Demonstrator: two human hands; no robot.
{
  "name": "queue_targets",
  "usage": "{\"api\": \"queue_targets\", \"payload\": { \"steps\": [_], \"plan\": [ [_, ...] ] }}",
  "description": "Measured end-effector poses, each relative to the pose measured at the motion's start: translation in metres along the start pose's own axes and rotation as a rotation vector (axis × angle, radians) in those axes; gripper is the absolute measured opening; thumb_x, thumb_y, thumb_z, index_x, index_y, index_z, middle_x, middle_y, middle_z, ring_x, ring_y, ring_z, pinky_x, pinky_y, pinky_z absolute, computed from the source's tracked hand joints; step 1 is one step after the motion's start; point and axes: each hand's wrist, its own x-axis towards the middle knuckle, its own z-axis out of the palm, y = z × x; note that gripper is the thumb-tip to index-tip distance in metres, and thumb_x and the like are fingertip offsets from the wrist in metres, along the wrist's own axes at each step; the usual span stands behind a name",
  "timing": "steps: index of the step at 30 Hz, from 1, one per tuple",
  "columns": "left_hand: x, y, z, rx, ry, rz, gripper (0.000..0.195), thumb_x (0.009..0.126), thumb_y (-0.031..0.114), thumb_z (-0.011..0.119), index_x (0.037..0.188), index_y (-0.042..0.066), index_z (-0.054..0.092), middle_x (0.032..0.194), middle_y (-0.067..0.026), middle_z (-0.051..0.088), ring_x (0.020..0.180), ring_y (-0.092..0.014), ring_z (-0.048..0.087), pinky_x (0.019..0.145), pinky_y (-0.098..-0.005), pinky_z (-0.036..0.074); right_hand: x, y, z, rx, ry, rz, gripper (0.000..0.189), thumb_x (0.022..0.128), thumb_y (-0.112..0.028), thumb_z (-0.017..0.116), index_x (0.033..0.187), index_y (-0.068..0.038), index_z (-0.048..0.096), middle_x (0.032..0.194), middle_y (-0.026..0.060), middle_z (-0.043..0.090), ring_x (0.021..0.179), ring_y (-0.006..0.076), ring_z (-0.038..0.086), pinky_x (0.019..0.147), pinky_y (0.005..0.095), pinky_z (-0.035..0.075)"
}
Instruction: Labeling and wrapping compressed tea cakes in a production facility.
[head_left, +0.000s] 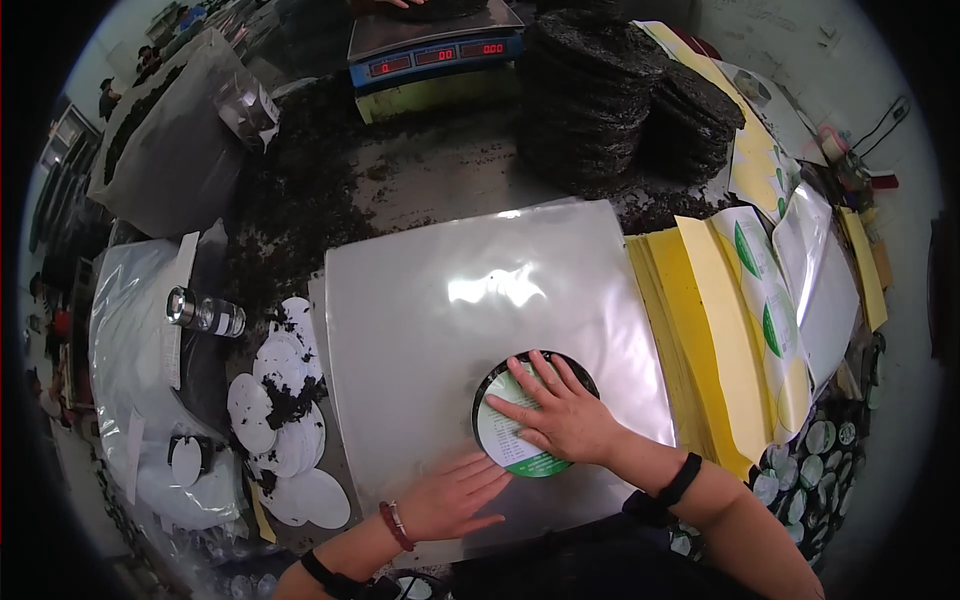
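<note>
A dark round disc bearing a green-and-white printed label (517, 442) lies on a stack of clear plastic bags (405, 315) in front of me. My right hand (559, 416) rests flat on the label, its fingers spread over the upper part. At the lower left rim of the disc is my left hand (461, 495), slightly blurred, with straight fingers touching or nearly touching the edge. Neither hand grips anything. Whether the disc sits on top of the uppermost bag or inside it, I cannot tell.
Left are white oval cards (277, 435) with dark crumbs and a glass jar (206, 311). Label sheets (757, 300) with yellow backing lie right. Behind stand piled dark discs (585, 105), apparently dried seaweed, and a digital scale (435, 60) with another person's hand (405, 3) above.
</note>
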Motion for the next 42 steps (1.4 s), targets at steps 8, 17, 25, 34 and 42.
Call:
{"api": "queue_targets", "payload": {
  "steps": [8, 17, 25, 34, 42],
  "plan": [
    [0.063, -0.072, 0.042, -0.515, 0.665, -0.474, 0.043, 0.103, 0.021, 0.049, 0.142, 0.002, 0.05, 0.144, -0.0191, 0.055, 0.139, -0.036, 0.046, 0.118, -0.0489, 0.032, 0.009, -0.04, 0.012, -0.267, -0.251, -0.02, 0.067, 0.091, -0.043, 0.062, 0.152, -0.027, 0.041, 0.162, 0.0218, 0.024, 0.152, 0.044, 0.015, 0.117, 0.071, 0.013],
    [0.089, 0.087, 0.0, -0.945, 1.206, -0.088, 0.09, 0.097, 0.061, 0.049, 0.153, -0.006, 0.029, 0.157, -0.0321, 0.032, 0.152, -0.043, 0.02, 0.124, -0.0501, -0.002, -0.008, -0.027, 0.034, 0.043, 0.29, -0.057, 0.046, 0.1, -0.033, 0.053, 0.144, -0.019, 0.052, 0.15, 0.0198, 0.045, 0.14, 0.0346, 0.043, 0.12, 0.0566, 0.023],
    [0.131, 0.067, 0.036, -1.099, 0.913, -0.492, 0.051, 0.092, 0.013, 0.074, 0.125, 0.001, 0.037, 0.108, -0.0136, 0.062, 0.086, -0.014, 0.064, 0.076, -0.0234, 0.054, -0.161, -0.062, 0.005, 1.348, 0.302, -0.337, 0.049, 0.105, -0.033, 0.041, 0.103, 0.004, 0.072, 0.107, 0.0187, 0.072, 0.118, 0.0369, 0.062, 0.109, 0.0483, 0.039],
    [0.187, 0.127, 0.163, 0.046, 0.384, -0.305, 0.042, 0.081, 0.037, 0.082, 0.095, 0.004, 0.061, 0.084, -0.012, 0.064, 0.079, -0.031, 0.062, 0.071, -0.041, 0.052, -0.316, -0.066, 0.121, 0.892, 0.086, 1.092, 0.073, 0.106, -0.053, 0.02, 0.084, -0.002, 0.068, 0.06, 0.0086, 0.059, 0.057, 0.0223, 0.059, 0.065, 0.0341, 0.049],
    [0.152, 0.052, 0.192, -0.818, 0.439, -0.427, 0.024, 0.091, 0.026, 0.072, 0.088, 0.005, 0.061, 0.077, -0.0081, 0.063, 0.071, -0.024, 0.06, 0.07, -0.0395, 0.05, -0.361, -0.087, 0.029, 2.618, 0.998, 0.559, 0.09, 0.096, -0.078, 0.011, 0.127, -0.007, 0.057, 0.066, 0.0052, 0.054, 0.066, 0.0186, 0.055, 0.078, 0.0353, 0.04]
  ]
}}
